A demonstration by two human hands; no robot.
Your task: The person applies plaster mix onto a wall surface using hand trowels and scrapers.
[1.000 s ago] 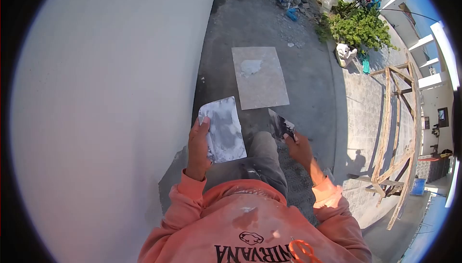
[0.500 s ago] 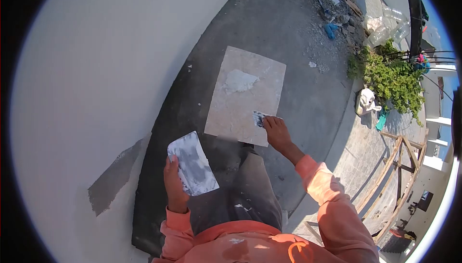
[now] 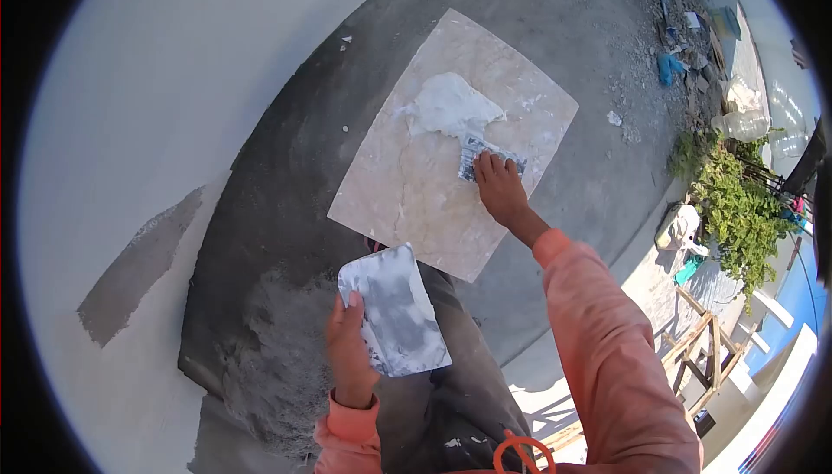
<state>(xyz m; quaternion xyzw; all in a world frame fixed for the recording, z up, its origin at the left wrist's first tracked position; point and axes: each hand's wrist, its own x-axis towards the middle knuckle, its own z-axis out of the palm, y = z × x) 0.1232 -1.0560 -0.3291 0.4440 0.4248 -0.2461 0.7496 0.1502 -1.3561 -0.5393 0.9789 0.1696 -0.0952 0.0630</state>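
Observation:
My left hand (image 3: 351, 357) grips the edge of a wide flat metal plate (image 3: 397, 311), smeared with white, its thumb lying on the near side. In my right hand (image 3: 503, 192) is a small scraper (image 3: 473, 160) with a flat blade coated in white and grey. The blade meets the lower edge of a mound of white putty (image 3: 449, 103). That mound lies on a square beige tile-like slab (image 3: 403, 192), whose surface carries thin white smears. My fingers hide part of the scraper.
On the left a white wall (image 3: 156, 101) bears a grey unpainted patch (image 3: 139, 266). Dark grey floor (image 3: 589, 179) surrounds the slab. Rubble (image 3: 650, 67), plastic bottles (image 3: 744, 126), a green plant (image 3: 732, 205) and a wooden frame (image 3: 706, 344) stand to the right.
My right hand has moved forward with the scraper, from the slab's near right part to the putty. The view has turned and come closer; the left hand still holds the plate.

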